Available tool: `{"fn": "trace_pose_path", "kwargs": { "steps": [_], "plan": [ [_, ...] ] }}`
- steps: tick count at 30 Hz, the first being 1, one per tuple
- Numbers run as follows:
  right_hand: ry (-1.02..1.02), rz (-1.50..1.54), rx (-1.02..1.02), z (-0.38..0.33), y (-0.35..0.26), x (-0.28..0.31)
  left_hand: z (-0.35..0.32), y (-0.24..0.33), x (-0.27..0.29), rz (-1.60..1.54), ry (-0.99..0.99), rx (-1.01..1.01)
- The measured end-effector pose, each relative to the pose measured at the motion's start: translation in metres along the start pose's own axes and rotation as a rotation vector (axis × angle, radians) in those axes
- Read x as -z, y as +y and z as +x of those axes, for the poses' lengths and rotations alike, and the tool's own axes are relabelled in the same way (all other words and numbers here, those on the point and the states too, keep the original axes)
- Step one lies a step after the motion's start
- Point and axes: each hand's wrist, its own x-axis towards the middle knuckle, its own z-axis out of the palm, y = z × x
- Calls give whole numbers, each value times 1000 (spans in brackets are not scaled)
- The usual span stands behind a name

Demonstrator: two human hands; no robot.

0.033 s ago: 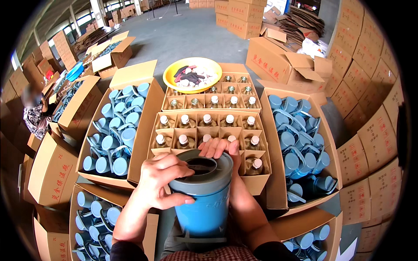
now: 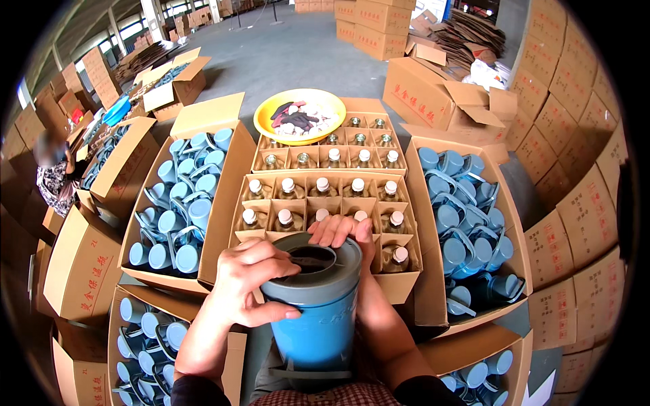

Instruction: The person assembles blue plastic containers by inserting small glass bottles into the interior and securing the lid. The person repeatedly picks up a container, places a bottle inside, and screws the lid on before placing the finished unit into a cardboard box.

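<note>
One blue cylindrical vessel (image 2: 315, 336) with a grey collar (image 2: 338, 287) stands upright before the wearer's body. The left hand (image 2: 252, 276) pinches the collar, fingers curled at its round opening, thumb beneath; the right hand (image 2: 344, 232) lays its fingers on the far rim, its firmness impossible to tell. Faint lettering (image 2: 336, 313) on the vessel is unreadable; brown cardboard cartons (image 2: 562, 230) at right carry red characters. Since the earlier frame, hands and vessel have barely shifted.

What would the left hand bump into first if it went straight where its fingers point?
The grey rim of the blue pot; the left hand seems to touch it, though exact contact is hard to tell.
</note>
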Motion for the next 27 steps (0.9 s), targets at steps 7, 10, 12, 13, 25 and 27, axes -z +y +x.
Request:
{"fn": "trace_pose_path", "kwargs": {
  "steps": [7, 10, 12, 13, 25, 27],
  "plan": [
    [59, -349, -20, 7, 2, -29, 14, 45, 5, 401, -86, 110],
    [33, -547, -22, 13, 0, -56, 15, 59, -3, 616, -98, 228],
    [42, -632, -35, 10, -5, -61, 6, 54, -3, 607, -46, 176],
    [48, -676, -41, 8, -7, -66, 2, 56, -2, 607, -29, 163],
    [-485, -772, -77, 11, -52, -95, -18, 79, 25, 389, -78, 85],
    [-433, -794, -82, 6, -52, -101, -18, 89, 17, 486, -51, 104]
  ]
}}
